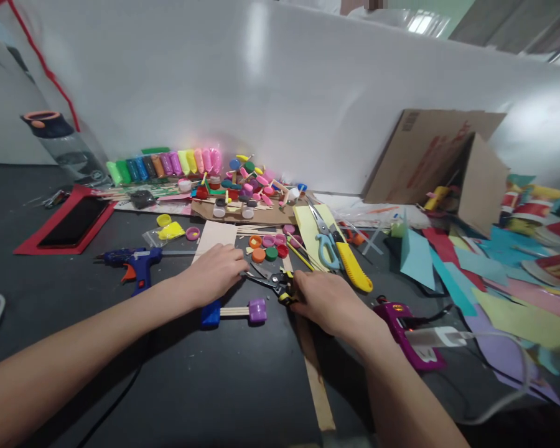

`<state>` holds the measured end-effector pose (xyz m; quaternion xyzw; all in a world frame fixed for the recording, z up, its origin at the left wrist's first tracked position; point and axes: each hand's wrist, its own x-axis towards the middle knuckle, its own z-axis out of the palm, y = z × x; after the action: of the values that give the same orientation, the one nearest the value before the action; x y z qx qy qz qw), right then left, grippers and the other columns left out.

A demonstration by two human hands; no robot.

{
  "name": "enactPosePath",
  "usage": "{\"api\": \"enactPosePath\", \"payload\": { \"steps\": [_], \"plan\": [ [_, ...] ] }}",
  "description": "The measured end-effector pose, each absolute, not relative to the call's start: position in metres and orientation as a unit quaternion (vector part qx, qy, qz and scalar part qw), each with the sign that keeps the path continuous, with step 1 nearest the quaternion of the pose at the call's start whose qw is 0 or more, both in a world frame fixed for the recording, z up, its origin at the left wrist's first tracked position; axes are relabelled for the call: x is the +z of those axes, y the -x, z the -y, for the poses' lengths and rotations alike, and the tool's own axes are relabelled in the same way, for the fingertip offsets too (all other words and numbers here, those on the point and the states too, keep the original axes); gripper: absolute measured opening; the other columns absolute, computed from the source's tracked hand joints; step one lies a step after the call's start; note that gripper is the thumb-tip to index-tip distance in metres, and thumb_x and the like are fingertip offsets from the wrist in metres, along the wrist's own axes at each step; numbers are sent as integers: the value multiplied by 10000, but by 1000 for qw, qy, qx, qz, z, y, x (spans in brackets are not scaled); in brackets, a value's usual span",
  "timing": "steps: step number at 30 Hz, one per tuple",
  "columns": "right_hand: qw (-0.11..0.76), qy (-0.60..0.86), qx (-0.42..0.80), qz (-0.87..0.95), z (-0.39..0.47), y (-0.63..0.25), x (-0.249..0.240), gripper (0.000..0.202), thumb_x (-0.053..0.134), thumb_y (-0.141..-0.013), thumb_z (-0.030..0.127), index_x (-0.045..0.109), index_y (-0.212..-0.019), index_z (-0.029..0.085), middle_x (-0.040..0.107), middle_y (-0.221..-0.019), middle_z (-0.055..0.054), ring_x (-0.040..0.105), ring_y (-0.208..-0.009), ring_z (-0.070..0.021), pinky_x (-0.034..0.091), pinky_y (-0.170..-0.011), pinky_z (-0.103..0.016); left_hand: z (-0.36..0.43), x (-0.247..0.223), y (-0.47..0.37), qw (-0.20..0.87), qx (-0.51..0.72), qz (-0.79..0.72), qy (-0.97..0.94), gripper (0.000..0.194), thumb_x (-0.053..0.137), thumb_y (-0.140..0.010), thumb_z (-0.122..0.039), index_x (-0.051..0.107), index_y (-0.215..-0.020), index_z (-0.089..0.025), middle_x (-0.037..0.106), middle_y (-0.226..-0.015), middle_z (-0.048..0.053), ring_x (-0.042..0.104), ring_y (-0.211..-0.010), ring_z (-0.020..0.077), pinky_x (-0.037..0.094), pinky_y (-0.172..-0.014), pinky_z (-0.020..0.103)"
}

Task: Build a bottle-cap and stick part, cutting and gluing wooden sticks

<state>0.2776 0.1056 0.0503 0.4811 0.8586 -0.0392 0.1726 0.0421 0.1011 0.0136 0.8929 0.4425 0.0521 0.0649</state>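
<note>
In my right hand (324, 298) is a pair of snips (274, 280) with black and yellow handles. Their jaws are spread and point left, toward my other hand. My left hand (219, 277) is closed beside the jaw tips, over the edge of a pale card (216, 233); what its fingers pinch, if anything, is hidden. Just below it lies a small bundle of wooden sticks (236, 312) with a blue clay block (210, 315) on one end and a purple clay block (257, 311) on the other.
A blue glue gun (142, 264) lies left, near a phone (73, 222) on red card. Paint lids (258, 255), scissors (326, 249) and a yellow cutter knife (354, 266) lie beyond my hands. A purple power strip (410, 339) and coloured paper (518, 311) are right.
</note>
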Motion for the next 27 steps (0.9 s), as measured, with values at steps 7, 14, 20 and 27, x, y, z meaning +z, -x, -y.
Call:
{"api": "enactPosePath", "payload": {
  "steps": [7, 14, 20, 27],
  "plan": [
    [238, -473, -49, -847, -97, -272, 58, 137, 661, -815, 126, 721, -936, 151, 772, -909, -179, 740, -886, -327, 511, -661, -341, -123, 0, -49, 71, 29, -424, -902, 195, 495, -938, -172, 684, -890, -181, 674, -915, 68, 608, -909, 219, 430, -774, 338],
    [241, -471, -62, -846, -98, -276, 55, 207, 580, -830, 93, 727, -966, 147, 771, -913, -170, 740, -895, -301, 512, -696, -319, -124, 0, -40, 70, 9, -450, -890, 103, 577, -907, -189, 635, -836, -143, 646, -864, 26, 606, -872, 196, 466, -816, 382],
    [184, -498, -68, -845, -99, -276, 55, 199, 684, -813, 188, 691, -997, 113, 754, -864, -193, 731, -827, -325, 489, -660, -331, -114, 14, -29, 132, 59, -487, -861, 128, 538, -853, -128, 598, -744, -159, 647, -768, 60, 588, -761, 200, 427, -712, 319],
    [-48, -441, -157, -883, -92, -263, 47, 227, 554, -961, 327, 616, -1111, 168, 714, -1036, -110, 662, -934, -220, 448, -791, -293, -68, 38, -42, 236, 157, -491, -824, 113, 509, -880, -188, 563, -782, -203, 623, -779, -26, 561, -723, 123, 424, -670, 213]
  ]
}}
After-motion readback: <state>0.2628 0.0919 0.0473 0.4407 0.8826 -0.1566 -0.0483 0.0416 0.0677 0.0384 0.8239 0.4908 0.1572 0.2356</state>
